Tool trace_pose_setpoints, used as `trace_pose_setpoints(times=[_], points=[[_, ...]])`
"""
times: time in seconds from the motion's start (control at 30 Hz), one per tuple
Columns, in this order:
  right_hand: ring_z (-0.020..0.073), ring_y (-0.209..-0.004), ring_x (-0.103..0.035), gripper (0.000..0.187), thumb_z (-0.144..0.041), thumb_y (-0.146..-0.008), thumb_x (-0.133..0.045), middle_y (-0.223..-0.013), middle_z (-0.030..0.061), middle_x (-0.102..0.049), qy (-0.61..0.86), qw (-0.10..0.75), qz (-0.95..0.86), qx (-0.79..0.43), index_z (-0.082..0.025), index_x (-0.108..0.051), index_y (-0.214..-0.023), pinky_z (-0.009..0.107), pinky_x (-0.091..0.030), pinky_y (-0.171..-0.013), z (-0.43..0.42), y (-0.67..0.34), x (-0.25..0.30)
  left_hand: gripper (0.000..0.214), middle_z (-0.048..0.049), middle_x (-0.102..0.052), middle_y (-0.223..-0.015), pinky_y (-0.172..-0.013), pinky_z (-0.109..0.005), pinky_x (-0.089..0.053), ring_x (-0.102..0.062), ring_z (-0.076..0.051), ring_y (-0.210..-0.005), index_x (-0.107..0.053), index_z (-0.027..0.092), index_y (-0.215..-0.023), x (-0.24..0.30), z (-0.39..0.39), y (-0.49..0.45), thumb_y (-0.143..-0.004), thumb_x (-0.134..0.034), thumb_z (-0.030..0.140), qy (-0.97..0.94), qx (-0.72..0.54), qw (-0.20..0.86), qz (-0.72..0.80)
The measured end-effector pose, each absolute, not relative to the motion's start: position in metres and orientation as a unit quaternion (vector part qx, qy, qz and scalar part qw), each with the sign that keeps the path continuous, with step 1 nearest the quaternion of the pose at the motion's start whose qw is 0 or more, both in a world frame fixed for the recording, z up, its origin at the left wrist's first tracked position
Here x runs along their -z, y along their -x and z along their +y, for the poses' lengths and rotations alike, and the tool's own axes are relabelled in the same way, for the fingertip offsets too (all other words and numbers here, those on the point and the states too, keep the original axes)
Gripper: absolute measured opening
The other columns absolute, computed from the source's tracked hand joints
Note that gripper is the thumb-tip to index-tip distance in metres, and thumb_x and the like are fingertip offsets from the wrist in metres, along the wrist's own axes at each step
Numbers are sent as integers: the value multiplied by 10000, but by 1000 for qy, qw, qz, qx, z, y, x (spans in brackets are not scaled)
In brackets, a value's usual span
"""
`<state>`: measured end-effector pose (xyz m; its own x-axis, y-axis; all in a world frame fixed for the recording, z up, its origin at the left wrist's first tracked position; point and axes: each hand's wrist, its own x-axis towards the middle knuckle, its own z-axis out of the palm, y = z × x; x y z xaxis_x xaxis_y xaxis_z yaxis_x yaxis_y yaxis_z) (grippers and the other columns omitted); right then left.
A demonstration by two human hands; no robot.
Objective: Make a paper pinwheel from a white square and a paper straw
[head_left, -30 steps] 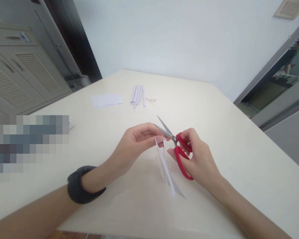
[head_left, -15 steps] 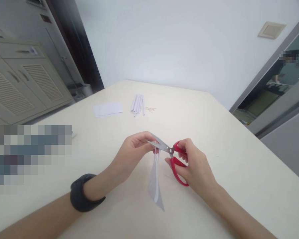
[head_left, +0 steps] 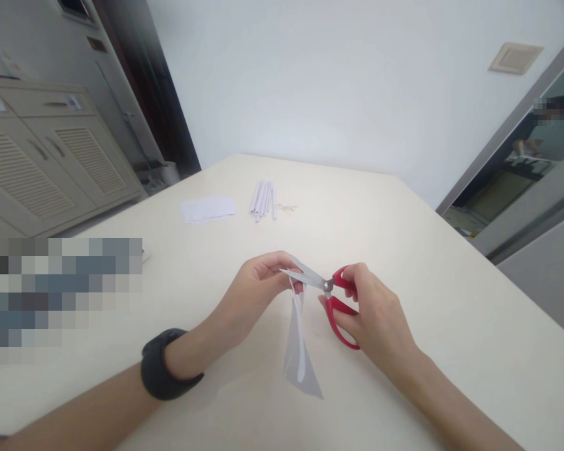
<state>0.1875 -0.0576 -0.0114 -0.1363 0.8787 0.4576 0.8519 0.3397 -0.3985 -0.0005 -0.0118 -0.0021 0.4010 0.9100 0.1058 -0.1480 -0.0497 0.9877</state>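
My left hand (head_left: 258, 288), with a dark band (head_left: 169, 364) on its wrist, pinches the top of a thin, whitish, see-through sheet (head_left: 301, 357). The sheet hangs down in a narrow fold over the table, and I cannot tell whether it is paper or plastic. My right hand (head_left: 380, 307) is closed round the red handles of a pair of scissors (head_left: 314, 280). The blades point left and are parted, reaching across the top of the sheet beside my left fingertips. Part of the blades and the pinched edge is hidden by the fingers.
On the pale table (head_left: 432, 263), a stack of white paper (head_left: 208, 210) lies at the far left. Near it are several rolled paper tubes (head_left: 263, 200) and small thin bits (head_left: 287, 208). A blurred-out patch (head_left: 61, 288) covers the left side. A person (head_left: 552, 125) is beyond the doorway.
The whole view has shifted slightly. Both hands keep their grips, and the scissors stay parted across the sheet. The sheet's lower end has swung a little to the right.
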Motion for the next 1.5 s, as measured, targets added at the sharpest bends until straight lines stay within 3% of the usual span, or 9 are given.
trace_pose_setpoints(times=[0.8, 1.5], points=[[134, -588, -498, 236, -234, -737, -585, -720, -25, -545, 597, 309, -740, 16, -234, -371, -835, 219, -353, -488, -59, -187, 9, 125, 28, -570, -713, -672, -208, -380, -493, -92, -695, -623, 197, -774, -1, -15, 0, -838, -529, 148, -587, -423, 612, 319], [130, -587, -478, 230, -190, -703, -554, -720, -23, -545, 595, 302, -744, -30, -227, -372, -838, 232, -355, -500, -60, -186, 7, 77, -2, -614, -760, -660, -235, -408, -525, -126, -696, -632, 182, -779, -5, -15, -1, -783, -566, 143, -592, -443, 583, 338]])
